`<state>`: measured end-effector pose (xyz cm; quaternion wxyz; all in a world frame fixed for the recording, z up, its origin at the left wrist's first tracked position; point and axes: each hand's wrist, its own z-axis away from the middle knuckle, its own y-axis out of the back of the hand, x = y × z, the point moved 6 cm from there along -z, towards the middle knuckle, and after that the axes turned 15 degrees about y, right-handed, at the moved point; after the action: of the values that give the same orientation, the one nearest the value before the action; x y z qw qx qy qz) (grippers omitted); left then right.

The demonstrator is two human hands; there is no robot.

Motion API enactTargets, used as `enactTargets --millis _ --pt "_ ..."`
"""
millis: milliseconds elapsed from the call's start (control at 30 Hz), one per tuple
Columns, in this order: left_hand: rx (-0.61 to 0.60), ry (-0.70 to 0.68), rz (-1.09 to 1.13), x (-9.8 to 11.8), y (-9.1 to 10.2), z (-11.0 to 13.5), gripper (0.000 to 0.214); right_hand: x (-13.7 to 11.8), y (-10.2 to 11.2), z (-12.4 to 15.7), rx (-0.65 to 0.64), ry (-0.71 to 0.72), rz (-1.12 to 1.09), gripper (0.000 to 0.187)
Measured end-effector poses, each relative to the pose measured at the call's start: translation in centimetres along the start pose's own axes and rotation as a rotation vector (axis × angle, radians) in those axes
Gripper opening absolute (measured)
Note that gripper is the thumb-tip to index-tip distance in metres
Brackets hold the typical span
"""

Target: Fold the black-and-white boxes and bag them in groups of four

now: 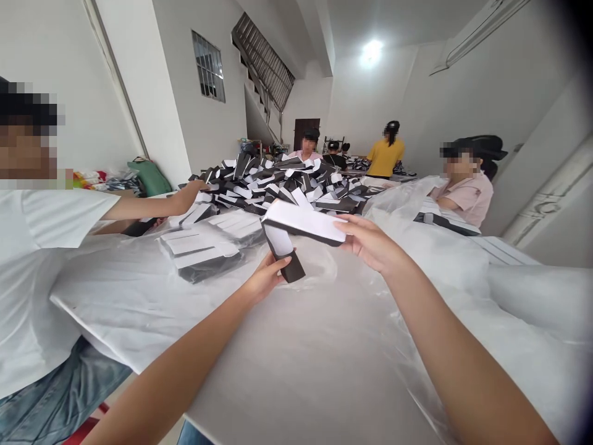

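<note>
My right hand [364,240] grips one end of a long box [303,221], white on top with black sides, held above the table. In my left hand [267,276] is a dark piece [293,269] with a white inner face, pinched between thumb and fingers. Its upper end meets the left end of the white-topped box; whether the two are one folded box or separate parts I cannot tell. Behind my hands rises a big heap of black and white boxes [278,179]. A plastic-wrapped bundle of boxes [204,247] lies to the left of my left hand.
Clear plastic sheeting [445,266] covers the table's right side. A co-worker in a white shirt [41,247] reaches toward the heap from the left. Another in pink [467,198] sits at the right, beside more boxes [447,224]. The white table [296,371] extends toward me.
</note>
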<state>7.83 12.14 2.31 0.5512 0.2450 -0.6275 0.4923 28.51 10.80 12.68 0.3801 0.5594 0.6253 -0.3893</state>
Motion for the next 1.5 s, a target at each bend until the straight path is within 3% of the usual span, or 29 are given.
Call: enactTargets --millis 100,333,467,700,833,933,1000,1133,1233,1333,1500 --pt "0.000 -0.058 0.019 0.2 -0.1 0.0 0.046 1.5 -0.5 0.1 -0.030 -0.084 0.058 0.020" --pt "0.020 -0.109 0.127 0.5 0.0 0.0 0.045 1.9 0.3 -0.1 -0.019 -0.086 0.177 0.023" --pt "0.002 -0.161 0.064 1.1 -0.4 0.4 0.048 2.6 -0.9 0.5 -0.019 -0.126 0.176 0.025" --pt "-0.079 -0.178 0.053 2.1 -0.7 1.1 0.041 3.4 -4.3 2.1 -0.319 -0.217 0.391 0.042" --pt "-0.040 -0.154 0.176 2.2 0.9 0.3 0.029 3.1 -3.7 2.3 -0.375 -0.237 0.362 0.042" --pt "0.053 -0.140 0.260 2.6 2.2 0.1 0.035 3.5 -3.1 2.7 -0.505 -0.301 0.263 0.041" --pt "0.050 -0.153 0.261 3.2 2.4 0.4 0.038 3.9 -2.1 2.7 -0.537 -0.335 0.235 0.043" --pt "-0.062 -0.158 0.295 4.2 1.8 1.3 0.050 5.2 0.2 1.9 -0.465 -0.338 0.272 0.052" --pt "-0.048 -0.071 0.309 3.6 1.6 1.0 0.053 6.6 0.9 1.1 -0.362 -0.300 0.347 0.056" --pt "0.029 -0.041 0.312 2.7 1.8 0.3 0.046 7.9 0.5 0.6 -0.269 -0.241 0.433 0.053" --pt "0.140 -0.066 0.306 2.0 2.2 -0.1 0.042 9.0 -1.5 0.7 -0.248 -0.141 0.570 0.041"
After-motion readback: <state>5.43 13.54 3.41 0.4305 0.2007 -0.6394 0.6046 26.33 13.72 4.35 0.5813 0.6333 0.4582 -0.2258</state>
